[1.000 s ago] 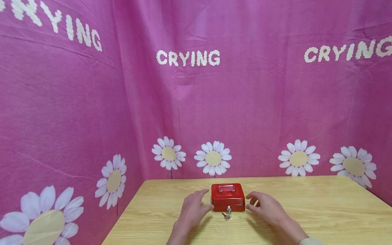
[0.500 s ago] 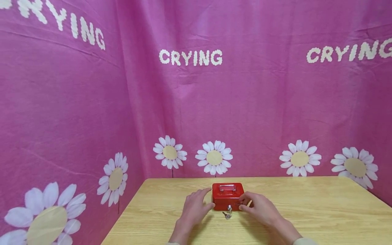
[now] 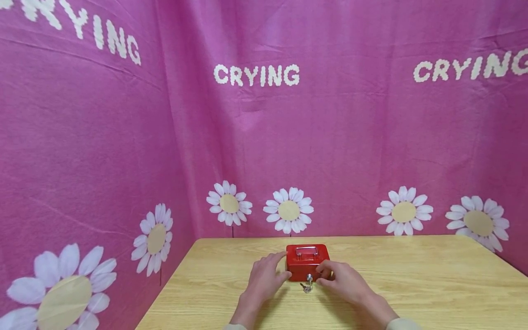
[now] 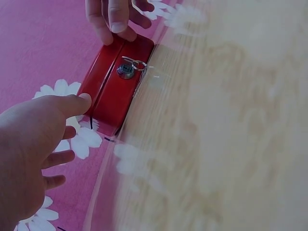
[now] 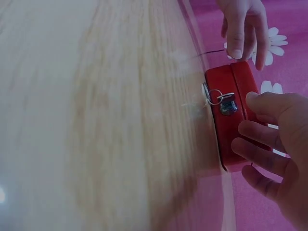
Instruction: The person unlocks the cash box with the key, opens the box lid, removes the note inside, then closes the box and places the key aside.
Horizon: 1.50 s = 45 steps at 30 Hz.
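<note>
Head view: left hand [image 3: 266, 277] and right hand [image 3: 345, 281], fingers loosely parted, contact unclear, flank a glossy red rectangular box [image 3: 302, 268] with silver metal keys [image 3: 306, 288].

Pale wood-grain table [image 3: 433, 279] with a red box [image 3: 301, 264] on top

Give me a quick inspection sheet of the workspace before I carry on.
Surface: light wood-grain table, glossy in the wrist views.
Job's things: red box, lid closed; keys on a ring hang from its front lock.
Clutter: nothing seen.
Hands: left hand at the box's left side, contact hard to confirm; right hand with fingers at its front right corner.
Cables: nothing seen.
Surroundings: magenta cloth backdrop with white daisies and "CRYING" lettering.
</note>
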Motion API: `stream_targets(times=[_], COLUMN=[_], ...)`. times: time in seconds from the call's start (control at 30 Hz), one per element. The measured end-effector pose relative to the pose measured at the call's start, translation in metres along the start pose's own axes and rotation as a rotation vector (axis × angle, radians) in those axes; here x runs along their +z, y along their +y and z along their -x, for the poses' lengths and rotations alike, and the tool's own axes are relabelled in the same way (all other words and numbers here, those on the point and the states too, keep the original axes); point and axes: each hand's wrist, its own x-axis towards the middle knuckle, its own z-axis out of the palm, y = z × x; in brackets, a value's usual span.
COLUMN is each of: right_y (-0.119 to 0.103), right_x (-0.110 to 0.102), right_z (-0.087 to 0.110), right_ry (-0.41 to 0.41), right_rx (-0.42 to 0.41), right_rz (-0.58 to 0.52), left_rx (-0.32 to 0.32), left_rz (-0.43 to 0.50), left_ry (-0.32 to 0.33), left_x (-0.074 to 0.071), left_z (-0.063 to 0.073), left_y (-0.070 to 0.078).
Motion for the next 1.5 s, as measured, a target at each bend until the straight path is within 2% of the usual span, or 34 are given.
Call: stream_targets(times=[0.3,0.63,1.03,1.5], right_y=[0.001,0.000,-0.004,-0.004], right_x=[0.010,0.015,0.018,0.025], right_z=[-0.001,-0.003,-0.006,-0.011], right_ry=[-0.035,-0.033,-0.075,-0.058], right_rx=[-0.028,-0.041,-0.043,-0.026], right_rz=[-0.039,-0.058,-0.110,-0.056], left_rx=[-0.019,0.001,0.003,-0.012], left_rz=[0.004,-0.020,-0.024,0.006], left_ry=[-0.012,-0.025,-0.079,-0.107], left_x=[0.001,0.003,0.003,0.003], left_z=[0.001,0.000,0.000,0.000], left_y=[0.003,0.006,0.005,0.006])
